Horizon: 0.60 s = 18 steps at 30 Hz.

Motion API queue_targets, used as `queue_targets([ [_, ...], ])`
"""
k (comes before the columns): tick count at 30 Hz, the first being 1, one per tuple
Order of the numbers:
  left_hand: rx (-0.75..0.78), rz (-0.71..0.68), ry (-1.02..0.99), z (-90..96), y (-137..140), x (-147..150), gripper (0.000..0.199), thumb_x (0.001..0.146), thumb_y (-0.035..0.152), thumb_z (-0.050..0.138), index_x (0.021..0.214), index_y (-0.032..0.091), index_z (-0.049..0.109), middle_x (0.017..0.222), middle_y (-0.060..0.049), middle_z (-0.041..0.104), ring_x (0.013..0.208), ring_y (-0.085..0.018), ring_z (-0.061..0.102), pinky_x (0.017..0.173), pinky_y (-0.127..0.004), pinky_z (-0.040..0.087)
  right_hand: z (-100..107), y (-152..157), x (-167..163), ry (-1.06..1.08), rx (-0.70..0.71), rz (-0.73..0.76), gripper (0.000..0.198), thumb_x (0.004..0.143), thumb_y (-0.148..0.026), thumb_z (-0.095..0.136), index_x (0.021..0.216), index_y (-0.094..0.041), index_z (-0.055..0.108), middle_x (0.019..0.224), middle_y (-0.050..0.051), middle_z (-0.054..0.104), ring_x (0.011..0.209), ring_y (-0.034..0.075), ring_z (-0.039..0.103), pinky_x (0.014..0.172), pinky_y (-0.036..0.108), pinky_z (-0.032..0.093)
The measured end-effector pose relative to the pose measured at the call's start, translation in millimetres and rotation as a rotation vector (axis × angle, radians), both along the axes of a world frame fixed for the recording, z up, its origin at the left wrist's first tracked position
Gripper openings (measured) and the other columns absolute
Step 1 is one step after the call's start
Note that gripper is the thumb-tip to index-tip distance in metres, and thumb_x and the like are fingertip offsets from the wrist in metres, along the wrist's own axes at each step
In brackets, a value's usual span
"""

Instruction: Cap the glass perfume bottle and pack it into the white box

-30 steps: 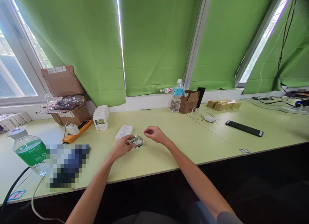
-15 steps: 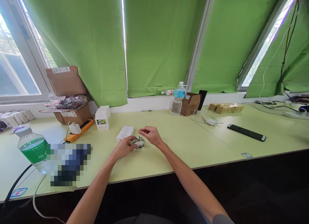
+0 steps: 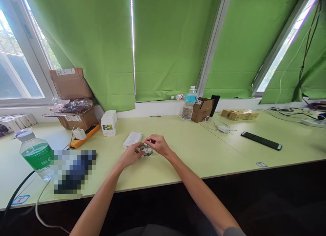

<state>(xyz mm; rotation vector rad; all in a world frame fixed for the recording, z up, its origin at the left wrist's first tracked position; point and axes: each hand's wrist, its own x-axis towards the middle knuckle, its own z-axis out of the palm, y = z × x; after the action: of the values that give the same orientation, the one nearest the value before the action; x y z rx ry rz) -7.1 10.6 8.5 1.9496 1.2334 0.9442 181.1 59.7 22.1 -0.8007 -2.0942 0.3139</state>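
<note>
A small, round, clear glass bottle stands on the pale green table. My left hand is closed around its left side, thumb in front and fingers behind. Just over the bottle's neck, my right hand has its thumb and fingertips pinched together. Whatever is between those fingertips is too small to make out. Behind my left hand lies a flat white box with faint print.
Several white cartons stand at the back left, near an orange power strip. A green-labelled bottle is at far left. Rearward are a water bottle and a cardboard box. A black phone-like slab lies right.
My right hand has come down and slightly left, so its pinched fingertips now meet the bottle's top. My left hand keeps its hold. The view has shifted slightly.
</note>
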Motion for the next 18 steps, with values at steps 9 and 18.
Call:
queue_targets([
  [9, 0.014, 0.004, 0.015, -2.2, 1.1, -1.3, 0.039, 0.079, 0.035, 0.058, 0.116, 0.022, 0.060, 0.106, -0.005, 0.065, 0.059, -0.011, 0.058, 0.055, -0.024, 0.044, -8.3, 0.6, 1.8, 0.042, 0.192, 0.005, 0.015, 0.088, -0.033, 0.060, 0.087, -0.022, 0.070, 0.078, 0.003, 0.070, 0.060, 0.012, 0.055, 0.060, 0.025, 0.044],
  [18, 0.032, 0.000, 0.016, -4.7, 2.0, -0.9, 0.038, 0.081, 0.036, 0.057, 0.116, 0.022, 0.060, 0.104, -0.005, 0.064, 0.060, -0.011, 0.058, 0.055, -0.023, 0.044, -7.0, -1.8, 0.7, 0.068, 0.153, -0.002, 0.013, 0.088, -0.031, 0.061, 0.087, -0.021, 0.069, 0.079, 0.002, 0.070, 0.061, 0.012, 0.057, 0.059, 0.024, 0.044],
])
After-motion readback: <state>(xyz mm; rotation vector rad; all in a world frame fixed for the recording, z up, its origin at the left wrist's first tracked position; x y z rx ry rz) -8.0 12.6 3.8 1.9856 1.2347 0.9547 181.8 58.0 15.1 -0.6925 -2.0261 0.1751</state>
